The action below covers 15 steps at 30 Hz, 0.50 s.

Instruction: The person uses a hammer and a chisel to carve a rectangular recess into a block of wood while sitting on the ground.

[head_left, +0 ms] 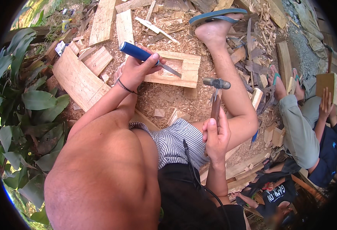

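Pale rectangular wooden board (pixel 167 79) with a recess (pixel 175 64) is lying on shaving-covered ground (pixel 147 103), long axis running left-right, just right of the nearer left hand (pixel 139 69), which is gripping a blue-handled steel chisel (pixel 136 52), while the right hand (pixel 217 136) is holding a brown-handled metal hammer (pixel 216 104).

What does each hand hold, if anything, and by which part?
The left hand holds a chisel by its blue handle, close to the blade; the right hand holds a hammer by its brown handle.
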Available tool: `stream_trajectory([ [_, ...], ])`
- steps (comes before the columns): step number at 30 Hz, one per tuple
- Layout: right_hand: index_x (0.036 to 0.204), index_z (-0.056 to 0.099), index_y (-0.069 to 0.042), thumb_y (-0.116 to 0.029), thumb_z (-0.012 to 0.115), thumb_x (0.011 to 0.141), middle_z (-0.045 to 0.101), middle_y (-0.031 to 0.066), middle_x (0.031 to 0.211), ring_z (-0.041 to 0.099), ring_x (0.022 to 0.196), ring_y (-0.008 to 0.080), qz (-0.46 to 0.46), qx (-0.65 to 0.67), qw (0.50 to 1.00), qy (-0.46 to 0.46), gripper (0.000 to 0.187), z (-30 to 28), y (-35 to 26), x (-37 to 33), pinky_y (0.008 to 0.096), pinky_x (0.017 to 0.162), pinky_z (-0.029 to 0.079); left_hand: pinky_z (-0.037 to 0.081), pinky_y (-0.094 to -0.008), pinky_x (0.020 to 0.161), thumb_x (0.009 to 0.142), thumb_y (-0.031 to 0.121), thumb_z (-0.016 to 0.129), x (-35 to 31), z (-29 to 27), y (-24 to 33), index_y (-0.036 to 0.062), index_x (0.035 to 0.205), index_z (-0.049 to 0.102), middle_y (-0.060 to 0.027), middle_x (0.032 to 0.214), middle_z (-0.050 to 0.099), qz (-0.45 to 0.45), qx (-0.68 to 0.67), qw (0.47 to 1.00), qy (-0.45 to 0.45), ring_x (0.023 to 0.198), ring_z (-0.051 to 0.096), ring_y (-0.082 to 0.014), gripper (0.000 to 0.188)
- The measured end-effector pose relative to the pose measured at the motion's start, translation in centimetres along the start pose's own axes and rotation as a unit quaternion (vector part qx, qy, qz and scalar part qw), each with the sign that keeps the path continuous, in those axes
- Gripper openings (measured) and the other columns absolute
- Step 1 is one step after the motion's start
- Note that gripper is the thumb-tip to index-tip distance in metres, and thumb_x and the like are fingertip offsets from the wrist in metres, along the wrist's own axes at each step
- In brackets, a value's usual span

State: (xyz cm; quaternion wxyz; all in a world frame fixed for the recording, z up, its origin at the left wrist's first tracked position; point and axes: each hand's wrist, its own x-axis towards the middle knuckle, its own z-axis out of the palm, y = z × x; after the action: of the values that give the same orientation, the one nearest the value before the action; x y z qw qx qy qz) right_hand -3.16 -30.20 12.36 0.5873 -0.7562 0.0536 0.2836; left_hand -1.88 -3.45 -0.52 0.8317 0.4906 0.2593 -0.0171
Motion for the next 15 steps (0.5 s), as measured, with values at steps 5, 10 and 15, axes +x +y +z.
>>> stream_trajectory([
  [5, 0.145, 0.037, 0.002, -0.019, 0.048, 0.103, 0.054, 0.0002, 0.077, 0.045, 0.058, 0.0012, 0.002, 0.004, 1.000, -0.002, 0.049, 0.00, -0.08, 0.11, 0.0159, 0.051, 0.038, 0.060, -0.0352, 0.082, 0.097, 0.019, 0.060, -0.06, 0.02, -0.07, 0.0048, 0.103, 0.048, -0.0114, 0.101, 0.064, 0.007, -0.006, 1.000, -0.002, 0.103, 0.067, -0.0254, 0.020],
  [10, 0.145, 0.036, 0.003, -0.018, 0.048, 0.103, 0.054, 0.0003, 0.078, 0.046, 0.060, 0.0016, 0.001, 0.005, 1.000, 0.005, 0.049, 0.07, 0.30, 0.04, 0.0163, 0.052, 0.039, 0.061, -0.0334, 0.080, 0.095, 0.020, 0.064, 0.07, 0.02, -0.31, 0.0044, 0.102, 0.049, -0.0122, 0.101, 0.065, 0.017, -0.017, 1.000, -0.002, 0.100, 0.068, -0.0238, 0.022],
  [15, 0.145, 0.036, 0.003, -0.018, 0.048, 0.103, 0.054, 0.0003, 0.077, 0.046, 0.060, 0.0020, -0.009, -0.006, 1.000, 0.000, 0.049, -0.10, 0.62, 0.06, 0.0166, 0.052, 0.039, 0.061, -0.0311, 0.078, 0.094, 0.019, 0.066, 0.15, -0.10, -0.42, 0.0041, 0.102, 0.049, -0.0116, 0.099, 0.066, 0.025, -0.009, 0.999, -0.019, 0.099, 0.068, -0.0218, 0.024],
])
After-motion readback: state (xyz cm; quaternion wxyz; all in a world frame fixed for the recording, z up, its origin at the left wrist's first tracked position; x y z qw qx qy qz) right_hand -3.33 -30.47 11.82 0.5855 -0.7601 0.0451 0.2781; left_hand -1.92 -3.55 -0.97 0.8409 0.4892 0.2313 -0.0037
